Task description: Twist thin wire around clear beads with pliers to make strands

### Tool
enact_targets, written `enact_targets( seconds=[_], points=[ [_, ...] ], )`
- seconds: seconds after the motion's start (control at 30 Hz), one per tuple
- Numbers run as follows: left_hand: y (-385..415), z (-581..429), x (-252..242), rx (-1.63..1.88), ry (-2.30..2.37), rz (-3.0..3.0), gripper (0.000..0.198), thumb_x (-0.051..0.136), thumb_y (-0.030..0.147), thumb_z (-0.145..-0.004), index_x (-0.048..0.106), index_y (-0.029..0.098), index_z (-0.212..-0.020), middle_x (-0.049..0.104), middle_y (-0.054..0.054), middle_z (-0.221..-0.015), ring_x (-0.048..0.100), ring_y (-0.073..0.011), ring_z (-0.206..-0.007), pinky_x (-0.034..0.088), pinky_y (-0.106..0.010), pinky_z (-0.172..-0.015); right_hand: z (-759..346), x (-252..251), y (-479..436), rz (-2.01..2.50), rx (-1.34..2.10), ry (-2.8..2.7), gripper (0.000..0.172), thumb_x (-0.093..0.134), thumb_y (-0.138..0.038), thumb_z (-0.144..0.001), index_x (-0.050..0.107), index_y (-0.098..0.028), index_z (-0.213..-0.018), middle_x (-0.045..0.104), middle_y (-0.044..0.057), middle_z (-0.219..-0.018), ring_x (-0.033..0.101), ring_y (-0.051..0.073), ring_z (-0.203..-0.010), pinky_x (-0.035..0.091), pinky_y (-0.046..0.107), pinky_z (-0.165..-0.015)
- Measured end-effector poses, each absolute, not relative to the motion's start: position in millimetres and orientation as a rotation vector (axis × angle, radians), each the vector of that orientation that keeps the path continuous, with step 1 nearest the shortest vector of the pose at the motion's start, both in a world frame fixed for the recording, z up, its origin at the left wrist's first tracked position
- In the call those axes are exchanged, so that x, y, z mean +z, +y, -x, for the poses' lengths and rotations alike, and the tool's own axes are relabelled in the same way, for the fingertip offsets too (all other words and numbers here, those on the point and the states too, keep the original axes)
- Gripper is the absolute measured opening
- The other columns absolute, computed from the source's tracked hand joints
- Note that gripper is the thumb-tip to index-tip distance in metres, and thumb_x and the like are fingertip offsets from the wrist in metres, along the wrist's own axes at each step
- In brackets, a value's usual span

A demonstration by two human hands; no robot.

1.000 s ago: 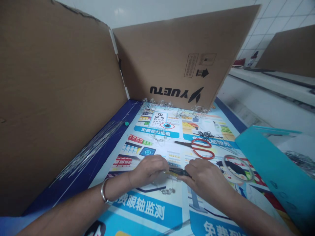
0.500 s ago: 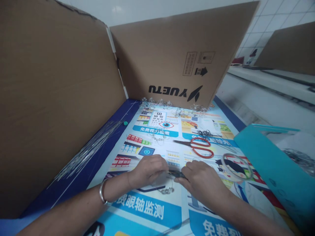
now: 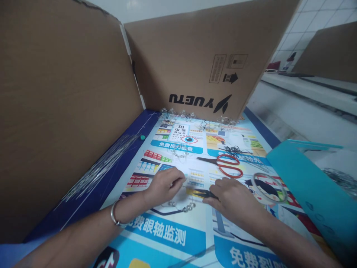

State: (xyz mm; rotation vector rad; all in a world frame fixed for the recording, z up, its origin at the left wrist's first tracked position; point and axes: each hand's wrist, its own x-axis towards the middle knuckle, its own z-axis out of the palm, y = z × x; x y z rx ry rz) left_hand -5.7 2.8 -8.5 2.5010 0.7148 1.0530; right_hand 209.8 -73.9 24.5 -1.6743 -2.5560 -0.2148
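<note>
"While the right hand (image 3: 231, 195) grips dark pliers (image 3: 208, 194), just nearer us than the red-handled scissors (image 3: 234, 172), what's the left hand (image 3: 166, 188) doing?"

"Fingers pinched together, left of the scissors and nearer us; on the beaded strand's thin wire, it seems, though that's tiny."

"And the beaded strand (image 3: 189, 207) itself?"

"Nearer us than the scissors and to their left! Hanging or resting, I can't tell."

"How should it handle?"

"Light, I'd judge: springy wire, slippery clear beads, easily bent. Best hold is bare wire beside the beads, never squeezing the beads."
</note>
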Motion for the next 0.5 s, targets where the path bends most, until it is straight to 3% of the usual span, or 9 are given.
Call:
enact_targets(
  seconds=[0.27, 0.5],
  points=[
    [11, 5, -13, 0.915, 1.226, -2.252, 0.011, 0.049, 0.017, -0.078, 0.053, 0.017, -0.068, 0.051, 0.004, -0.056, 0.048, -0.0089, -0.052, 0.036, -0.019, -0.051, -208, 24, -78, 1.586, -0.279, -2.636, 0.021, 0.069, -0.038, -0.070, 0.061, -0.020, -0.065, 0.060, 0.001, -0.064, 0.053, 0.020, -0.066, 0.028, 0.030, -0.060],
    [12, 5, -14, 0.781, 1.320, -2.160, 0.011, 0.048, 0.021, -0.077, 0.052, 0.019, -0.067, 0.054, 0.005, -0.056, 0.050, -0.0093, -0.053, 0.033, -0.018, -0.050, -201, 8, -75, 1.613, -0.358, -2.552, 0.020, 0.067, -0.038, -0.072, 0.062, -0.020, -0.065, 0.059, 0.003, -0.065, 0.051, 0.021, -0.068, 0.026, 0.032, -0.062]
  ],
)
